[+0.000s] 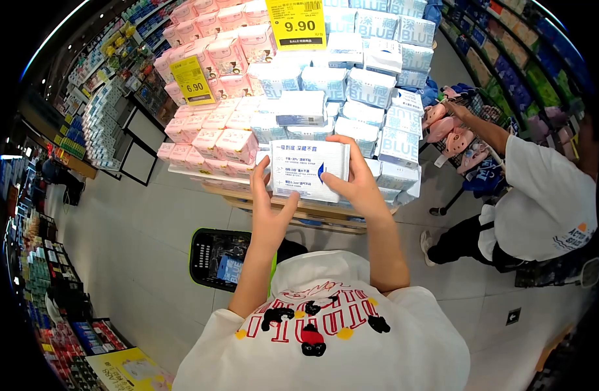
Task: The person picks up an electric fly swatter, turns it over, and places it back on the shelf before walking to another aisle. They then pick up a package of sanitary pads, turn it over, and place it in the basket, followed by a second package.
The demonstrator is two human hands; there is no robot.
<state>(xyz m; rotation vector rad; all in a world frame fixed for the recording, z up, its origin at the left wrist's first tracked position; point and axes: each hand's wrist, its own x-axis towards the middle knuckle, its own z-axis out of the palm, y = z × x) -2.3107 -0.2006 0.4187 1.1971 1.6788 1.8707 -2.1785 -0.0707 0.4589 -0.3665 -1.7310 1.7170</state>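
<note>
Between my two hands is a white pack of sanitary pads (304, 171), its printed face with blue lettering and a dark blue drop turned up toward me. My left hand (271, 199) grips its left end, with the thumb at the lower edge. On the right end my right hand (359, 181) is closed, thumb pressed on the face near the drop and fingers over the top edge. Just beyond the pack rise stacked light-blue and white packs (371, 88) marked BLUE. Pink packs (226, 143) are piled to their left.
Yellow price signs (300, 26) stand among the stacks. A black shopping basket (211, 259) with a green rim and a blue pack inside sits on the floor below my left arm. To the right, a person in a white shirt (540, 189) reaches toward hanging pink items (457, 133).
</note>
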